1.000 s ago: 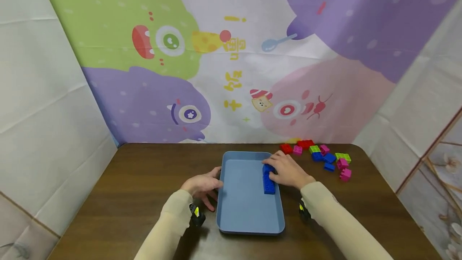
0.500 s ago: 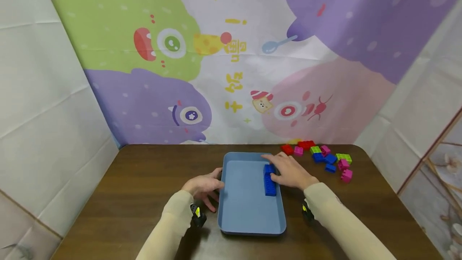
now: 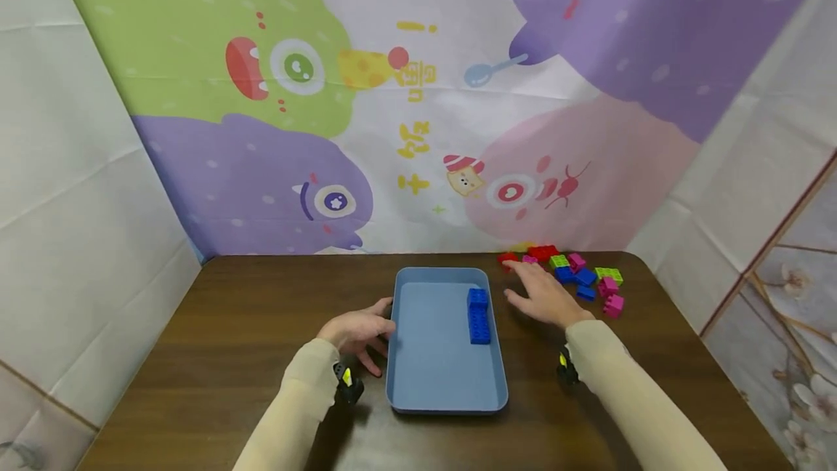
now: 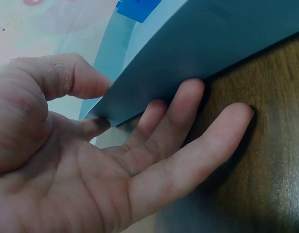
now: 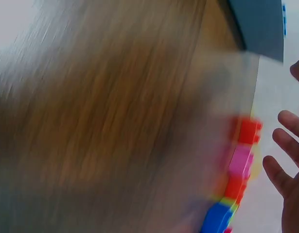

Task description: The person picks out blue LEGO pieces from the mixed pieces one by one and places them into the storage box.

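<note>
A blue-grey tray (image 3: 445, 384) lies on the table. Inside it, along the right wall, are blue toy building bricks (image 3: 479, 327), one end higher than the rest. My left hand (image 3: 356, 331) rests against the tray's left side; in the left wrist view its thumb (image 4: 86, 83) is at the rim and its other fingers spread by the outer wall. Right of the tray, my right hand (image 3: 543, 296) hovers with spread fingers and holds nothing. It is nearest to the loose bricks at the back, where a red brick (image 3: 508, 258) lies just beyond its fingertips.
At the table's back right lie several loose bricks: red (image 3: 543, 252), lime green (image 3: 609, 275), blue (image 3: 585, 278) and pink (image 3: 613, 305). A cartoon-print cloth (image 3: 405, 224) hangs behind the wooden table (image 3: 261, 325). Pale cloth walls flank both sides.
My right hand has let go of the blue bricks and moved right, out of the tray, toward the loose bricks. My left hand stays at the tray. The head view has shifted slightly.
</note>
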A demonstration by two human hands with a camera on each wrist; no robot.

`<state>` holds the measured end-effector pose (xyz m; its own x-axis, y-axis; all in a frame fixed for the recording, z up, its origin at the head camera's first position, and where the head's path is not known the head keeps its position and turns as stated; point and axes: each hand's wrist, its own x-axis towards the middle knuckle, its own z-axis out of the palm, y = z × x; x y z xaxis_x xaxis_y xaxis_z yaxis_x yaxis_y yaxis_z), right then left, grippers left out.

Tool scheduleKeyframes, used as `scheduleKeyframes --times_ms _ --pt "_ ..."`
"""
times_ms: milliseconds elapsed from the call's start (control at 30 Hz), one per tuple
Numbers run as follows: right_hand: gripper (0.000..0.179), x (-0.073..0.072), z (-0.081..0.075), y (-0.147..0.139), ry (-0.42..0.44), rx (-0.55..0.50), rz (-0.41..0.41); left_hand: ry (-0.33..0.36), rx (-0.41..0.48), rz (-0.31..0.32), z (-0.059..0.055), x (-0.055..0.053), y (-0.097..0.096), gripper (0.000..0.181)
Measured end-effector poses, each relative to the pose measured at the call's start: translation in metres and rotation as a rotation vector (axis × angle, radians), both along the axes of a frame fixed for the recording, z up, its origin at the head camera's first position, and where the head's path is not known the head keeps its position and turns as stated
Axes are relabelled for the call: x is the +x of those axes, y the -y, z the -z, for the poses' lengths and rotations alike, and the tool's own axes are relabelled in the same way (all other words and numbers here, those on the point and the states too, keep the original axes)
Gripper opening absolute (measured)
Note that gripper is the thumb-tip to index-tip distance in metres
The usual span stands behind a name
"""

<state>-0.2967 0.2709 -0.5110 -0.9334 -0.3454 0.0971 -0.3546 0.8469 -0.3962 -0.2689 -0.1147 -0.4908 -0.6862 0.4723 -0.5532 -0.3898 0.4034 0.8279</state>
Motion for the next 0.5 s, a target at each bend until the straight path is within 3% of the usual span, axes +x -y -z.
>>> scheduleKeyframes --times_ms 300,500 --pt "0.066 0.002 0.009 -0.053 -0.01 0.256 0.174 0.003 -0.001 0.015 0.002 -0.001 -0.001 0.086" --pt "0.062 0.003 0.006 -0.062 0.03 0.278 0.193 0.001 -0.019 -0.001 0.0 -0.002 0.0 0.087"
